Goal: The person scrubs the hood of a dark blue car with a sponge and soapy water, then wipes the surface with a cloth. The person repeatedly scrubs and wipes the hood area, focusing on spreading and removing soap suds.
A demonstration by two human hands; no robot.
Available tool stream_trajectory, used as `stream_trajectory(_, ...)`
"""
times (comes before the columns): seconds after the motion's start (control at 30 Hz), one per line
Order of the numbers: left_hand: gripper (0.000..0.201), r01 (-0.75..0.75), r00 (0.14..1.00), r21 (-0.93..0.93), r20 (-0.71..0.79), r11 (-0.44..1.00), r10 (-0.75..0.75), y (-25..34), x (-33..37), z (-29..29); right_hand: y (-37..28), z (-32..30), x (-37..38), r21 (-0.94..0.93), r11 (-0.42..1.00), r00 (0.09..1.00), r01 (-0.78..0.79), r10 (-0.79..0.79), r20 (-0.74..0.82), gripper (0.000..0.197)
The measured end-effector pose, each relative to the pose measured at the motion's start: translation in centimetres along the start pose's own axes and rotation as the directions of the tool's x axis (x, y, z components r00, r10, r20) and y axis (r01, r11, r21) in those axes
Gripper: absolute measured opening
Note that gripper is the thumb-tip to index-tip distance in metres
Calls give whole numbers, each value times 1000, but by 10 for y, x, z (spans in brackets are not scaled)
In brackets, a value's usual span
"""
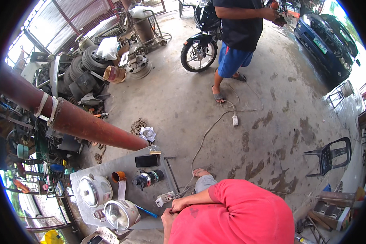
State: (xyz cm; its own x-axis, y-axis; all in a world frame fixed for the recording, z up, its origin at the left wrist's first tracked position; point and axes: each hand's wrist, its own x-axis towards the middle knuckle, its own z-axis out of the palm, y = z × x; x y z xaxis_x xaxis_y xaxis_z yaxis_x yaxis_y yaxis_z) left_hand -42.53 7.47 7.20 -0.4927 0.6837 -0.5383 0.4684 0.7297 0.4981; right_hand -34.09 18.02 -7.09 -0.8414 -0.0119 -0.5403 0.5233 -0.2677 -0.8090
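Note:
My two hands meet low in the view, just off the near right edge of a grey table (85, 171). My right hand (178, 204), reaching in from the red sleeve, has its fingers closed against my left hand (167, 218). Between the fingertips is something small and dark, too small to name. My left fingers are curled and pressed together at that same spot. Closest to them on the table are a white power socket block (165, 199) with a cord and a thin blue stick, perhaps a pen (147, 211).
The table bears a lidded pot (94, 190), a second pot (121, 214), an orange mug (118, 176), a black bottle (147, 179) and a phone (147, 161). A red post (97, 126) slants beside it. Cords cross the floor toward a standing person (238, 32) and a motorcycle (199, 51).

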Motion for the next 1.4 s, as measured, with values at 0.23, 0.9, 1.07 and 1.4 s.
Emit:
stream_trajectory(0.23,33,-39,999,-44,-6,998,39,-2,-2,-3,-8,-1,-7,48,998,998,-30,27,54,20)
stream_trajectory(0.9,57,-41,999,2,13,999,40,17,-11,3,-23,23,-7,-350,918,972,-186,121,-200,40)
stream_trajectory(1.07,58,-118,992,16,-34,993,119,15,-11,5,-29,18,-8,-285,933,967,-222,173,-186,43)
stream_trajectory(1.4,30,-70,992,-65,-105,995,63,-2,-11,1,-25,2,-23,-380,925,998,-27,5,-59,41)
